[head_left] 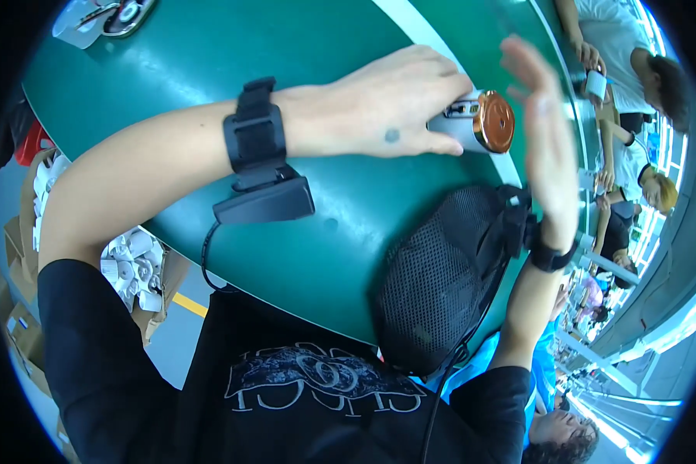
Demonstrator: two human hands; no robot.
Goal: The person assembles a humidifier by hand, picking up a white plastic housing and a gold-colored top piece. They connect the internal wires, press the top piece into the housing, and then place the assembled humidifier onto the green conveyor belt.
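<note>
My left hand point(390, 100) reaches across the table and is closed round a small white device point(465, 131). A shiny copper-coloured round cap point(498, 122) forms the device's right end, and a dark slot shows in its side near my fingers. Just right of the cap, my right hand point(551, 127) is raised with fingers stretched out, slightly blurred at the tips. It holds nothing that I can see and appears apart from the device. Black straps circle both wrists, with a black box on the left one.
A black mesh bag point(441, 271) lies on the green table point(332, 220) between my forearms. Clear and dark dishes with small parts point(104, 19) stand at the far left. Below the left edge, a carton holds white plastic parts point(135, 267). Several people work along the right.
</note>
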